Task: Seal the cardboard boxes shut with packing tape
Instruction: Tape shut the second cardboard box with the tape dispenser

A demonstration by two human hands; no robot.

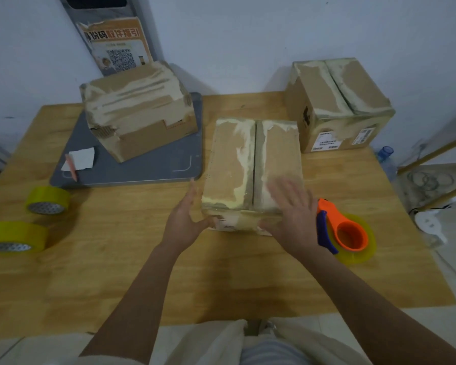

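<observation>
Wooden table (116, 259) first: three brown cardboard boxes on it. The long worn cardboard box (253, 164) sits centre, right in front of you, long axis running away from you, flap seam down the middle along that axis, untaped as far as I can tell.

Other two: tape-scarred box (140, 106) far left on the grey mat (156, 164), taller labelled box (337, 101) far right.

Orange-and-blue tape dispenser with yellowish roll (348, 233) lies just right of the box's near end, beside your right hand (292, 206), so the right is nearer.

Two spare yellow tape rolls (48, 198) sit well left.

Right hand lies flat, fingers spread, on the right flap, blurred. Left hand (184, 217) is open, cupping the near-left corner, gripping nothing.
</observation>
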